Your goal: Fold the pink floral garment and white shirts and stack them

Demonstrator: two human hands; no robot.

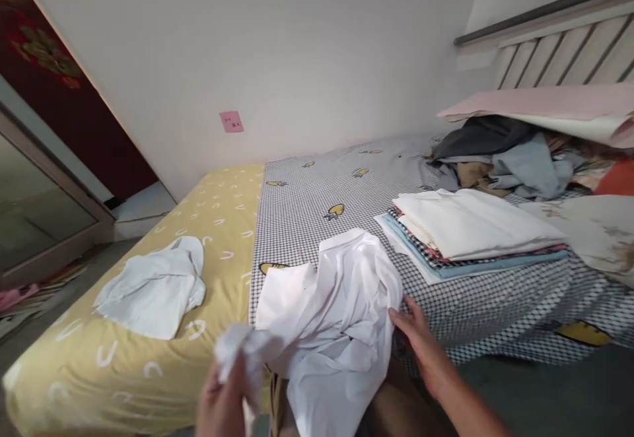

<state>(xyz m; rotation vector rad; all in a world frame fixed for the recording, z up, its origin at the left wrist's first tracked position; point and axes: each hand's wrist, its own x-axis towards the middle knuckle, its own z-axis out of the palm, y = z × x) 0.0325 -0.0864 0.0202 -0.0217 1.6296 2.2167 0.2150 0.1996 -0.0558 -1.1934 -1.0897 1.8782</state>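
1. Head view: I see a bed (pixel 292 226).
2. A white garment (pixel 341 318) drapes over its near edge, long axis pointing away from the person.
3. Right hand (pixel 421 339), the nearer one, pinches its right edge.
4. Left hand (pixel 225 397), blurred, clutches bunched white cloth (pixel 240 344).

Two hands counted: left hand (pixel 222 397), right hand (pixel 419 341). Two loose white garments counted: handled garment (pixel 341 311), garment lying apart (pixel 153 285). Two bed covers counted: yellow cover (pixel 222 219), checked cover (pixel 302 226). One folded stack (pixel 475 226) counted; exact number of layers cannot be determined. One clothes heap (pixel 535 166) counted; pieces cannot be reliably numbered. One pink wall note (pixel 231 121) counted.
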